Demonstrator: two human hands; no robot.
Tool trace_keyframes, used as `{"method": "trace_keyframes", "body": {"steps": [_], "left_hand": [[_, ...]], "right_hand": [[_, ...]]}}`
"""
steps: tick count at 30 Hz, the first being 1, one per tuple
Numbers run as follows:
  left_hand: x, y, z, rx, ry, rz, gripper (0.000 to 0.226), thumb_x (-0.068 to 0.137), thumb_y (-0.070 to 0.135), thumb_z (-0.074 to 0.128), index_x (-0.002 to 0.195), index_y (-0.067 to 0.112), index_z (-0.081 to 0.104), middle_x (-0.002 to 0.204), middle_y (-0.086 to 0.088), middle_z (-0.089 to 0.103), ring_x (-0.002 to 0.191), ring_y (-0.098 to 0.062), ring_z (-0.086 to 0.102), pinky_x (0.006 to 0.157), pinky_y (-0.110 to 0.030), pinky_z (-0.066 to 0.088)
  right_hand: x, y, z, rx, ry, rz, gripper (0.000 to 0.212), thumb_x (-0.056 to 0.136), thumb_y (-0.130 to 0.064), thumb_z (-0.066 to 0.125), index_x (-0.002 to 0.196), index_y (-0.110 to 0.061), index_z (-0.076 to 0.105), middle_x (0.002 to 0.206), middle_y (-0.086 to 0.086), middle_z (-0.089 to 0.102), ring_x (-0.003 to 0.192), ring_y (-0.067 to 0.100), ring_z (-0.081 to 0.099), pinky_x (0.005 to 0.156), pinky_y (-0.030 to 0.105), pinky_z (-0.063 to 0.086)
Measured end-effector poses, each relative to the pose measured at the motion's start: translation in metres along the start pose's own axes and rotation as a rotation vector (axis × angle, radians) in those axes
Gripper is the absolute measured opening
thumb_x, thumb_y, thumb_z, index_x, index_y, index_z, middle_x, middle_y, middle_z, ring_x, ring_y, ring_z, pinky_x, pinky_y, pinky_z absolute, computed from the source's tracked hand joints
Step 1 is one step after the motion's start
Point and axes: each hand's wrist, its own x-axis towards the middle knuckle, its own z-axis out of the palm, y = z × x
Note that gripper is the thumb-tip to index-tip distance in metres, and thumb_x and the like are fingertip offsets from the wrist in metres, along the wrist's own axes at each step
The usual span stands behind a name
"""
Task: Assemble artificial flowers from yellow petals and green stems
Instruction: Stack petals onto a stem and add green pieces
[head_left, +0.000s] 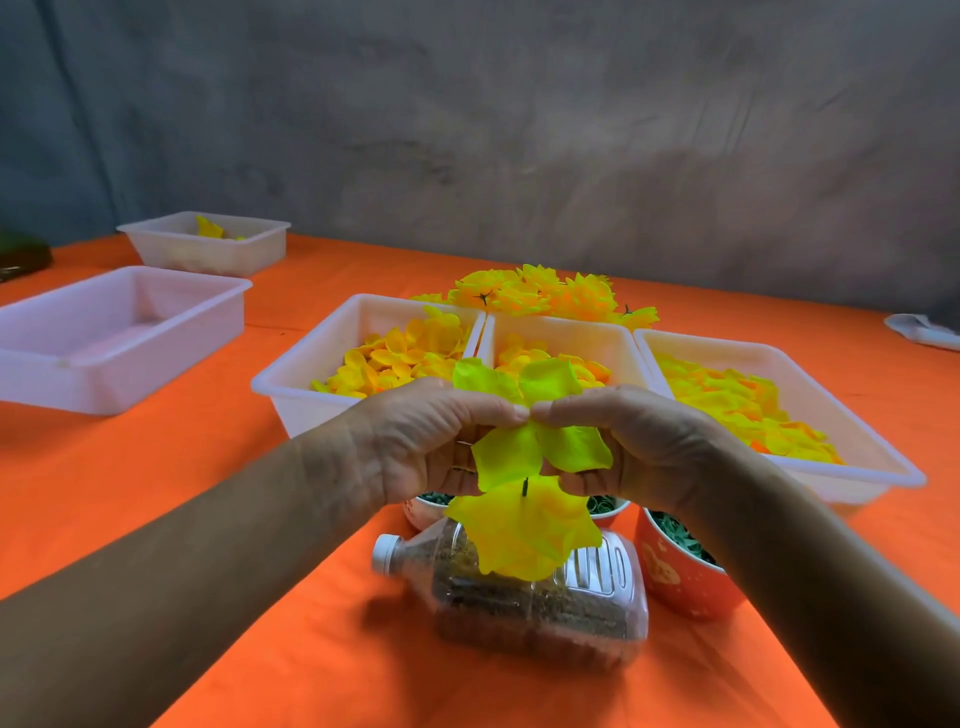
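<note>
A: Item one, nearest?
B: Clear plastic bottle with a white cap (524, 597), lying on its side on the orange-covered table (260, 649), brown granular fill inside.

A: Above it?
B: Left hand (426, 441) and right hand (639, 441), thumbs meeting tip to tip, both pinching a lime-yellow fabric petal layer (540, 447). Below that, a larger yellow petal layer (519, 535) with a thin dark green stem tip (525, 487) poking through its centre.

A: Beside the bottle?
B: Red patterned bowl of green pieces (680, 571) on the right; a white bowl of green pieces (431, 506), mostly hidden behind the hands.

A: Next row?
B: Three white plastic trays of loose yellow petals: left (332, 374), middle (561, 338), right (779, 410), edge to edge.

A: Beyond those?
B: Heap of finished yellow flower heads (540, 293) on the table. Far left, a large white tray (119, 332); behind it a smaller white tray (208, 244) with a few yellow petals.
</note>
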Motion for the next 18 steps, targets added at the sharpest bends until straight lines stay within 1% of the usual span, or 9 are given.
{"method": "trace_keyframes", "body": {"steps": [2,4,6,8,9,11,13,15,18], "left_hand": [[0.0,0.001,0.004,0.009,0.025,-0.019,0.009,0.06,0.022,0.07,0.057,0.016,0.075,0.06,0.0,0.07,0.052,-0.012,0.067,0.045,-0.019,0.05],[-0.001,0.001,0.008,0.013,0.045,-0.04,0.014,0.074,0.017,0.066,0.062,0.01,0.07,0.055,0.001,0.068,0.047,-0.01,0.065,0.042,-0.017,0.047],[-0.001,-0.001,0.009,0.017,0.044,-0.04,0.021,0.086,0.015,0.059,0.066,0.012,0.066,0.054,0.003,0.067,0.047,-0.008,0.064,0.042,-0.016,0.047],[-0.001,-0.002,0.008,0.009,0.028,-0.03,0.035,0.087,0.014,0.057,0.056,0.012,0.072,0.054,0.004,0.068,0.048,-0.007,0.065,0.042,-0.015,0.047],[-0.001,-0.001,0.008,0.001,0.021,-0.028,0.037,0.086,0.014,0.057,0.053,0.016,0.074,0.055,0.003,0.068,0.049,-0.007,0.065,0.043,-0.016,0.048],[-0.001,-0.001,0.009,-0.013,0.022,-0.029,0.031,0.086,0.013,0.058,0.059,0.012,0.073,0.057,0.002,0.069,0.05,-0.009,0.066,0.043,-0.017,0.048],[-0.004,0.001,0.012,-0.033,0.036,-0.032,0.016,0.087,0.013,0.057,0.073,0.011,0.066,0.057,0.001,0.069,0.048,-0.01,0.065,0.042,-0.017,0.048],[-0.005,0.001,0.015,-0.052,0.059,-0.027,0.009,0.088,0.011,0.058,0.079,0.01,0.06,0.054,0.001,0.068,0.046,-0.01,0.064,0.041,-0.017,0.047],[-0.007,0.002,0.017,-0.024,0.083,-0.037,0.009,0.088,0.01,0.057,0.08,0.009,0.057,0.049,0.001,0.064,0.041,-0.009,0.061,0.038,-0.016,0.045]], "right_hand": [[-0.001,0.0,0.0,-0.007,-0.001,-0.008,0.033,0.058,-0.022,0.068,0.089,-0.011,0.062,0.065,0.003,0.07,0.055,0.014,0.067,0.042,0.02,0.048],[-0.002,0.001,-0.001,-0.003,-0.003,-0.007,0.032,0.059,-0.021,0.068,0.089,-0.011,0.062,0.065,0.003,0.07,0.054,0.014,0.067,0.042,0.02,0.048],[-0.002,0.002,-0.001,0.007,-0.001,0.004,0.029,0.061,-0.018,0.068,0.089,-0.011,0.062,0.066,0.003,0.07,0.054,0.015,0.067,0.042,0.02,0.048],[-0.002,0.004,-0.001,0.013,0.004,0.015,0.03,0.06,-0.017,0.068,0.089,-0.011,0.063,0.066,0.003,0.07,0.053,0.015,0.067,0.042,0.021,0.048],[-0.002,0.005,-0.001,0.016,0.006,0.02,0.028,0.063,-0.016,0.068,0.09,-0.012,0.062,0.066,0.003,0.07,0.053,0.015,0.066,0.042,0.02,0.048],[-0.001,0.006,0.0,0.024,0.006,0.03,0.015,0.075,-0.012,0.066,0.09,-0.012,0.062,0.065,0.002,0.07,0.052,0.015,0.066,0.042,0.02,0.047],[-0.002,0.006,0.0,0.029,0.006,0.032,0.007,0.081,-0.01,0.063,0.087,-0.012,0.062,0.064,0.003,0.07,0.051,0.015,0.066,0.041,0.02,0.047],[-0.003,0.005,-0.001,0.026,0.004,0.024,0.003,0.08,-0.01,0.063,0.083,-0.011,0.062,0.063,0.004,0.069,0.051,0.015,0.066,0.042,0.02,0.047],[-0.004,0.004,-0.001,0.028,0.002,0.014,0.007,0.073,-0.009,0.066,0.078,-0.01,0.062,0.061,0.005,0.069,0.05,0.016,0.066,0.042,0.021,0.048]]}}
